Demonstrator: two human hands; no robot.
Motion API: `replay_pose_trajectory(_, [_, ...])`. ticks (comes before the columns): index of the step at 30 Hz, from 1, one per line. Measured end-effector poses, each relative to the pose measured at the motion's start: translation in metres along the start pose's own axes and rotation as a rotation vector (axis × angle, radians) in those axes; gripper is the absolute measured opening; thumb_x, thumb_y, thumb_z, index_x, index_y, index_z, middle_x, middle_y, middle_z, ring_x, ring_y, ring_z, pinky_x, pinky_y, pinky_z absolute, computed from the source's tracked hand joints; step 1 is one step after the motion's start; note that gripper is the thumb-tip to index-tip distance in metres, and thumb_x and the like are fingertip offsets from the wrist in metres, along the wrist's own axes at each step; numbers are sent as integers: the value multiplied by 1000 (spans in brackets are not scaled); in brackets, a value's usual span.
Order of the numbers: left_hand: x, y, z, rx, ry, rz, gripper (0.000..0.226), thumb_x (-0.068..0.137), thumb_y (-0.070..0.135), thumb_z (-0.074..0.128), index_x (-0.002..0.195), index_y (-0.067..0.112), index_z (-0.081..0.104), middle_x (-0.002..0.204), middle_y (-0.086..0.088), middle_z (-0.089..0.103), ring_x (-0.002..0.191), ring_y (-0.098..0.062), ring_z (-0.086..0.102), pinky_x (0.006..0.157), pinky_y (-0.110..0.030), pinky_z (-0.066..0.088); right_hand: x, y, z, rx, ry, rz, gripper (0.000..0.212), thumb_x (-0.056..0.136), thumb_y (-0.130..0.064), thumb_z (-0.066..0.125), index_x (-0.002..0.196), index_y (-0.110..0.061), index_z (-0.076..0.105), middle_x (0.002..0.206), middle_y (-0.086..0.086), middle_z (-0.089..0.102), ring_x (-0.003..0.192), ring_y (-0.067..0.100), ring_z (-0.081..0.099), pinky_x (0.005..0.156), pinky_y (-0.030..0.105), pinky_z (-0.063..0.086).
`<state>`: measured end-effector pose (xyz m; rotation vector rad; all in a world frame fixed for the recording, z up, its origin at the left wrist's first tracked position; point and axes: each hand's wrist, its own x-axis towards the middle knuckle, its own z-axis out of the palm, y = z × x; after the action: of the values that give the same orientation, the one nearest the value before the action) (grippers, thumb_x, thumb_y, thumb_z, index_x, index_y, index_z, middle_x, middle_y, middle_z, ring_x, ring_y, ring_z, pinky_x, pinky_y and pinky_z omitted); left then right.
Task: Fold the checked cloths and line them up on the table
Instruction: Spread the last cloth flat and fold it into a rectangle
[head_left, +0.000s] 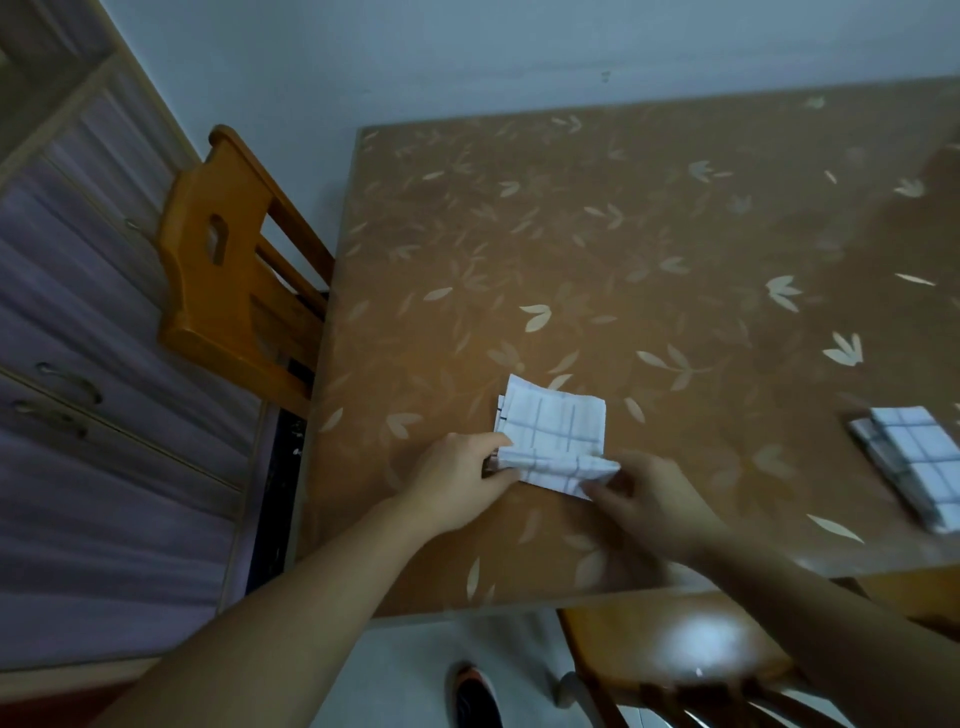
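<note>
A white checked cloth (553, 431), folded small, lies on the brown leaf-patterned table (597, 249) near its front left. My left hand (457, 480) pinches the cloth's near left corner. My right hand (649, 501) pinches the near right corner, where the edge is lifted and rolled over. A second checked cloth (914, 462) lies folded at the right edge of the view, apart from both hands.
A wooden chair (234, 270) stands against the table's left side. Another chair (691, 660) sits at the front edge under my right arm. Purple drawers (93, 364) fill the left. A shoe (475, 696) shows on the floor below.
</note>
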<state>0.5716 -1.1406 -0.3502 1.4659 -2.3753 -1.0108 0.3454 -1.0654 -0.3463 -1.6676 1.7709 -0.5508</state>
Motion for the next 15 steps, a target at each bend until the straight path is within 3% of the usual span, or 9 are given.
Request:
replay_pose_trajectory(3, [7, 0, 0, -49, 7, -71, 35, 85, 48, 61, 106, 19, 65, 95, 2, 71, 85, -15, 66, 75, -46, 57, 7, -3, -2, 209, 9, 196, 18, 93, -21, 60, 75, -24, 63, 57, -9, 62, 45, 5, 59, 45, 13, 42])
replay_pose_trajectory(6, [10, 2, 2, -102, 60, -126, 33, 88, 42, 63, 107, 15, 64, 94, 0, 71, 85, -19, 67, 74, -47, 58, 14, -8, -4, 256, 29, 254, 11, 95, -24, 56, 96, -18, 66, 55, -9, 62, 41, 7, 58, 42, 14, 39])
replay_pose_trajectory(9, [12, 2, 4, -127, 91, -168, 28, 90, 40, 63, 106, 16, 64, 90, 2, 71, 82, -15, 66, 71, -46, 58, 18, -15, -4, 232, 45, 247, 16, 95, -29, 56, 105, -18, 63, 75, -5, 67, 38, 6, 56, 42, 17, 41])
replay_pose_trajectory(12, [14, 3, 4, -136, 98, -174, 27, 92, 39, 61, 114, 23, 63, 99, 5, 71, 89, -12, 66, 72, -41, 59, 21, -16, -5, 211, 6, 272, 23, 88, -34, 66, 107, -22, 62, 87, -5, 70, 40, 4, 58, 46, 17, 44])
replay_pose_trajectory(15, [16, 4, 3, -139, 100, -182, 30, 94, 39, 60, 120, 26, 61, 109, 6, 70, 96, -12, 65, 73, -34, 59, 23, -14, -5, 181, -14, 330, 19, 86, -32, 68, 98, -17, 68, 65, -6, 69, 43, 5, 59, 48, 18, 42])
